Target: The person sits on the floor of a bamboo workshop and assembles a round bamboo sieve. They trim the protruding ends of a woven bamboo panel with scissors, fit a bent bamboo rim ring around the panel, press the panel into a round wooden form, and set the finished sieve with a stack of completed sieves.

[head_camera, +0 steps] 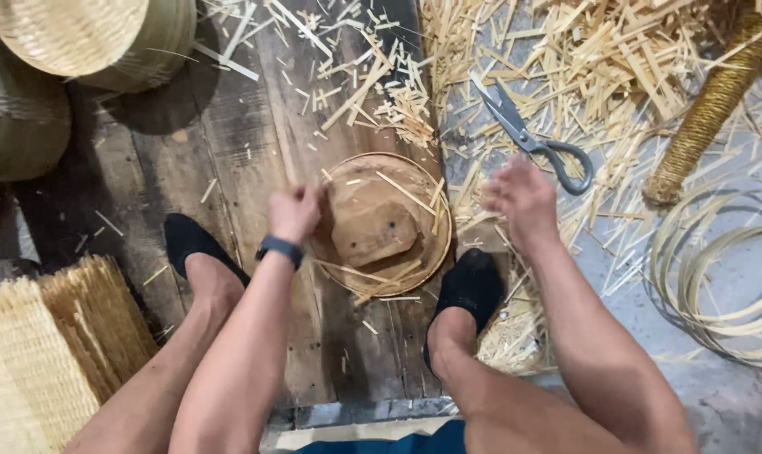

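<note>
My left hand (pixel 294 212) is curled closed at the round wooden mould's (pixel 381 223) rim; my right hand (pixel 522 197) hovers open, blurred, near grey scissors (pixel 528 139).

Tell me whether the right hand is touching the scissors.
Apart. In the head view the right hand hovers just below the scissors, with a strip of littered floor visible between fingers and handle loop.

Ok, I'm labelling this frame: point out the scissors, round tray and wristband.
scissors (pixel 515 126): head view, near the pivot.
round tray (pixel 438 244): head view, right rim.
wristband (pixel 279 249): head view, band on left wrist.
</note>
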